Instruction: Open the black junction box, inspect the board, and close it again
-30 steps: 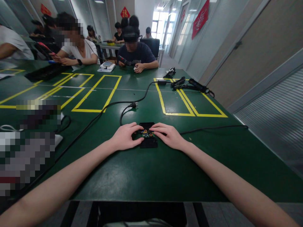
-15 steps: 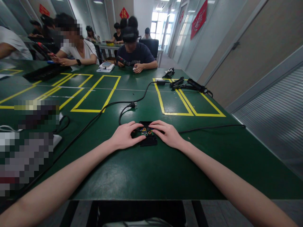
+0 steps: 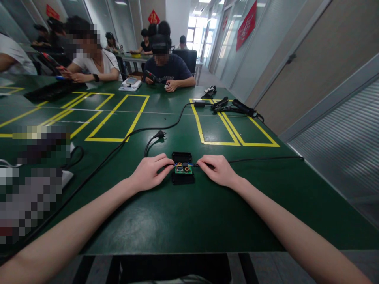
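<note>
Left hand: my left hand point(image 3: 149, 172) lies palm-down on the counter point(image 3: 177, 221), just left of the black case point(image 3: 182, 179).
Left fingers: the fingers point(image 3: 166, 161) are stretched towards the case. The forefinger tip and thumb are at its left edge, and I cannot tell whether they clamp it or only touch.
Right hand: my right hand point(image 3: 219, 171) rests on the counter on the case's right side.
Right fingers: these fingers point(image 3: 205, 159) are drawn close together at the spot where the thin cable point(image 3: 266, 159) reaches the case. From here I cannot tell whether they pinch it.
Case: it sits flat on the counter between my two hands, near the front edge, and its top is open.
Circuit board: a small green circuit board point(image 3: 182, 169) with orange-ringed parts sits in the middle of the case.
Cable: it runs from under my right hand out to the counter's right edge.
Plug: a black plug point(image 3: 160, 134) on its own lead lies just beyond the case, apart from it.
Markings: yellow tape point(image 3: 118, 139) outlines rectangles further back.
Far side: black tools point(image 3: 237, 105) lie at the back right, and a person in a dark top point(image 3: 168, 69) sits across the counter.
</note>
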Available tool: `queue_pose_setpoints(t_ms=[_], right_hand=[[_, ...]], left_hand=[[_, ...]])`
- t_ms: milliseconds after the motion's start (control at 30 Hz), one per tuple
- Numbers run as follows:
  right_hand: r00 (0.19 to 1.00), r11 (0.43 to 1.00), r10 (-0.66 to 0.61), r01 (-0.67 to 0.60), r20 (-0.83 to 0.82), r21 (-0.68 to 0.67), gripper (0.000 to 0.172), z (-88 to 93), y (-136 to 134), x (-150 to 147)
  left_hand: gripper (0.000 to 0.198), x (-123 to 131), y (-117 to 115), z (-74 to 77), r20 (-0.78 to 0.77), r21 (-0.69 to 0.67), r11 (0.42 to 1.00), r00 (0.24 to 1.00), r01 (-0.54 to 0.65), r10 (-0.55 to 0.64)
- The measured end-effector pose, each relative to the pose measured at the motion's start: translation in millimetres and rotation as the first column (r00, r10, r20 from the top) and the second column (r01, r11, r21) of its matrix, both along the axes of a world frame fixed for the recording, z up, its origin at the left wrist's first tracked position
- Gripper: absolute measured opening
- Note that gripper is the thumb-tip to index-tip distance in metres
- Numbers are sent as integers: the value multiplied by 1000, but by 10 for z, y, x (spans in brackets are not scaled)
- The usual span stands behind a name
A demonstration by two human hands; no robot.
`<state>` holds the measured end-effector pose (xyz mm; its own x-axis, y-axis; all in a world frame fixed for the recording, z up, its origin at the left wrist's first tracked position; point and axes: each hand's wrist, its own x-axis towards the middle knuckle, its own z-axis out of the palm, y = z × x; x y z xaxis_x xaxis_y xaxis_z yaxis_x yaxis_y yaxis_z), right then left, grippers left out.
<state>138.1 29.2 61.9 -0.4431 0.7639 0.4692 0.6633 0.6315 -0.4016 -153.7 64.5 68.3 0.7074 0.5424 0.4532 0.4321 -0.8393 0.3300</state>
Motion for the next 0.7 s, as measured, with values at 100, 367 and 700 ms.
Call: queue_pose_setpoints(t_ms=[100, 367, 700], right_hand=[[998, 998, 55, -55, -1, -30, 35, 23, -40, 9], [994, 989, 106, -103, 17, -106, 35, 3, -55, -11], [992, 990, 116, -113, 41, -83, 31, -1, -54, -40]], left_hand=[[28, -12, -26, 9, -24, -56, 997, 998, 52, -54], [25, -9, -24, 6, -21, -186, 977, 994, 104, -110], [24, -29, -7, 1, -36, -196, 976, 994, 91, -100]])
